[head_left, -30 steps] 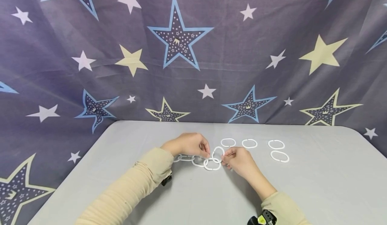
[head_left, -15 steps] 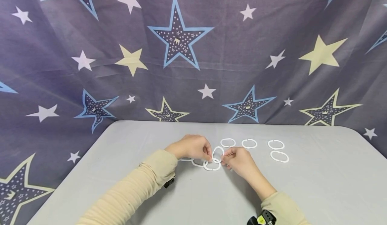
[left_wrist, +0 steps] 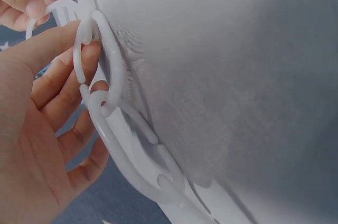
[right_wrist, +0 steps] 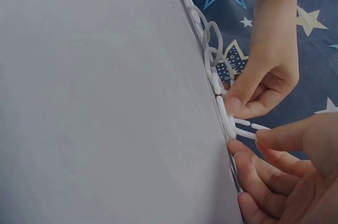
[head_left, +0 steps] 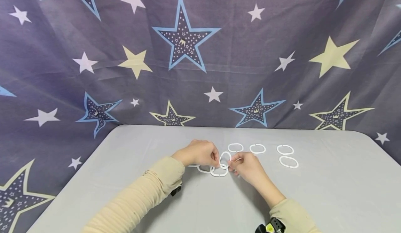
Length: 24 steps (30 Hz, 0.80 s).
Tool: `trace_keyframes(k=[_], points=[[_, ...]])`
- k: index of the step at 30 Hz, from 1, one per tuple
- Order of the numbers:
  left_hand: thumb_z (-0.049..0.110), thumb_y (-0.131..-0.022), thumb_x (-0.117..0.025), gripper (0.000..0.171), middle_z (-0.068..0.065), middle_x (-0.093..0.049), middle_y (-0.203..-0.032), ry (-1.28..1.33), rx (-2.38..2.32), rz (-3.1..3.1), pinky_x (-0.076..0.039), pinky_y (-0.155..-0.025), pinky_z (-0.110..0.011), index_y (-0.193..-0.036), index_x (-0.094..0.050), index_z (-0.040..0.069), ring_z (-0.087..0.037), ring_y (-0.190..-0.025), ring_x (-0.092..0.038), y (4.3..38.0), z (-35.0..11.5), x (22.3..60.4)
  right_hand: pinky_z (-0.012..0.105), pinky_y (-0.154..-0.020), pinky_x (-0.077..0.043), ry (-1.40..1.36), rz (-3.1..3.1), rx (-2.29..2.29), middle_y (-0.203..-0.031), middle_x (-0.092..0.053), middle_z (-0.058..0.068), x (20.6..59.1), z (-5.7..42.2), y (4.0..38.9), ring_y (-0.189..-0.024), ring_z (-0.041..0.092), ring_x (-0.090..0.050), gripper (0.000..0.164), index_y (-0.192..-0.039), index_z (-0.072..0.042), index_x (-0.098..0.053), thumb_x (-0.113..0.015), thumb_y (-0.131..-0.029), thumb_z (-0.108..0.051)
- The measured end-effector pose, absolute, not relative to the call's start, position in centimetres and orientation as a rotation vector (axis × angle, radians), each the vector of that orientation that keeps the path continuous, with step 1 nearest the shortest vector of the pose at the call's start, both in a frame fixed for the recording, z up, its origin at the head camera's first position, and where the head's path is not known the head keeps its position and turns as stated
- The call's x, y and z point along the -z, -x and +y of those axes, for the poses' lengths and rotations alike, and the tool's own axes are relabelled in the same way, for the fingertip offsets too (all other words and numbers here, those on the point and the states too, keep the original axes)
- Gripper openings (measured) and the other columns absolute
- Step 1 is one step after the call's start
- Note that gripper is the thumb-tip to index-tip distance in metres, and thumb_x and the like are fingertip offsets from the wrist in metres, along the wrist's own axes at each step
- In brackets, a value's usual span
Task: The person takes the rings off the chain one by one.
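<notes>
White plastic chain links, oval with a small gap in the side, lie joined in a row on the table. My left hand [head_left: 202,153] pinches the chain near its right end, with the end link [head_left: 219,175] right below the fingertips. My right hand [head_left: 247,165] pinches a raised link [head_left: 226,153] between thumb and fingers; it overlaps the end link where the two hands meet. Seen from the left wrist, the hooked links [left_wrist: 113,49] run past my left fingers. The right wrist view has the right-hand link [right_wrist: 244,134] sticking out between both hands.
Loose white links lie beyond my right hand: one link [head_left: 235,147] close behind it, another link [head_left: 257,148] beside that, and a pair further right, a rear link [head_left: 285,153] and a front link [head_left: 289,167]. The grey table [head_left: 200,205] ends at a star-patterned cloth [head_left: 200,83].
My left hand has shifted a little to the right along the chain, its fingertips now at the crossing of the two links. The right hand and its link have stayed nearly still.
</notes>
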<state>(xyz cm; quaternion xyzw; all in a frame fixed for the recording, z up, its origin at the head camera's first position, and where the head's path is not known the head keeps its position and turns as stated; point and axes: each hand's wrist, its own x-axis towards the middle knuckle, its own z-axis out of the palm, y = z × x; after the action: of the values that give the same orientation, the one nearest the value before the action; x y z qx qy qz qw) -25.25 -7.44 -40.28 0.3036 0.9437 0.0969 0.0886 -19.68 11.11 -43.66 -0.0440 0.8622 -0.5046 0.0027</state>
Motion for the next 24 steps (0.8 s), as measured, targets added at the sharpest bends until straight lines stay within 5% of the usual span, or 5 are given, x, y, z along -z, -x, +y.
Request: trace_keyframes(k=[24], points=[[0.032,-0.088,-0.072,0.003,0.023,-0.062,-0.076,-0.888,-0.515,2.77,-0.045,-0.074,-0.032,-0.086,-0.073,0.03,-0.001,-0.072,-0.056,24.9,-8.6,40.3,0.026,-0.052,-0.045,0.199,2.749,1.689,-0.074,-0.071,0.01,42.3,11.5,19.6,-0.059,0.022,-0.065,0.005,-0.087,0.001,-0.072,-0.071,-0.085,-0.003]])
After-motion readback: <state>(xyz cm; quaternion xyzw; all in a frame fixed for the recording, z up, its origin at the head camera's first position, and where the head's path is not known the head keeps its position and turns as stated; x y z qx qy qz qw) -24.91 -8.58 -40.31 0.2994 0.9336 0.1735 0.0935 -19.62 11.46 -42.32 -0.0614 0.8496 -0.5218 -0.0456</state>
